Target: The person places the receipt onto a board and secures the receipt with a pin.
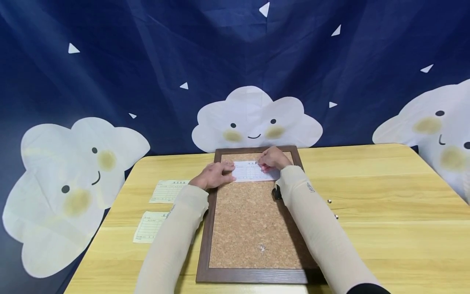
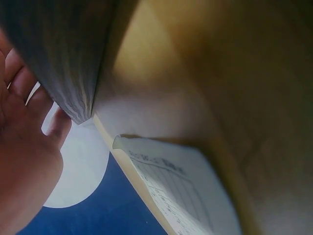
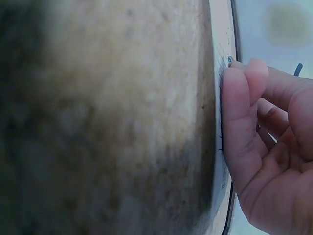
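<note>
A white printed form slip (image 1: 250,171) lies across the upper part of a cork board (image 1: 249,220). My left hand (image 1: 214,174) rests over the board's left frame, its extended fingers on the slip's left end. In the left wrist view that hand (image 2: 29,132) reaches past the frame's edge with fingers spread. At the slip's upper right, my right hand (image 1: 272,159) pinches a small thumbtack (image 3: 230,59) against the paper, mostly hidden by the fingertips. In the right wrist view the curled fingers of the right hand (image 3: 264,137) lie along the slip.
Two pale yellow form slips, an upper one (image 1: 167,192) and a lower one (image 1: 148,226), lie left of the board, partly behind the left sleeve. Two small silver tacks (image 1: 329,201) sit on the wooden table (image 1: 396,237) at right. A cloud-patterned blue curtain (image 1: 235,49) hangs behind.
</note>
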A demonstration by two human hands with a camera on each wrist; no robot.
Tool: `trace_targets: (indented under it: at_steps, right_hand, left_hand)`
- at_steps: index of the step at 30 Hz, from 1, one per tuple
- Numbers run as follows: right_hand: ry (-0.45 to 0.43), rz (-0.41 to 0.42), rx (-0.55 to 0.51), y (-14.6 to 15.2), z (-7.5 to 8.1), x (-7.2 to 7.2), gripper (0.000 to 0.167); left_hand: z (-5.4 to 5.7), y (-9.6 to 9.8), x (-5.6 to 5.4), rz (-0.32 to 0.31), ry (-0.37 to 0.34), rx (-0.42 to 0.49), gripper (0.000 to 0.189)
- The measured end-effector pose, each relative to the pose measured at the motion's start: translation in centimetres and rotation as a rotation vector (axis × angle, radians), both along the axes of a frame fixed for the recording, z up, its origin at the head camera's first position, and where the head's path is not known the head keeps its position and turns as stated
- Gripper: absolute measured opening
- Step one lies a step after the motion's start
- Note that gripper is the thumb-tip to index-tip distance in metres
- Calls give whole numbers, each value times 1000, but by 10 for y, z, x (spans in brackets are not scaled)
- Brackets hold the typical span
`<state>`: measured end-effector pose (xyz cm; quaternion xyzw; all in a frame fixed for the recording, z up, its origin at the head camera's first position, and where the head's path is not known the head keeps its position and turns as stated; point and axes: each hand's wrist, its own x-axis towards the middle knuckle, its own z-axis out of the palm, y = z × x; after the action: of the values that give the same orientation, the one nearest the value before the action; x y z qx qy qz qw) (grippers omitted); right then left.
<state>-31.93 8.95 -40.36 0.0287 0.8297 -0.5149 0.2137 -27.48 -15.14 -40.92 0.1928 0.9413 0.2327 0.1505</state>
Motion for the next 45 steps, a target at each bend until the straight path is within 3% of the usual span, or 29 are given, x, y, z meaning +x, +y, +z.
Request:
trace_targets:
  at_steps: [33, 45]
  right_hand:
    - [104, 19, 98, -2, -4, 2, 11]
    - [76, 24, 96, -2, -3, 0, 9]
  left_hand:
    - [0, -1, 0, -6, -14, 18, 55]
    - [1, -1, 1, -20, 8, 6, 54]
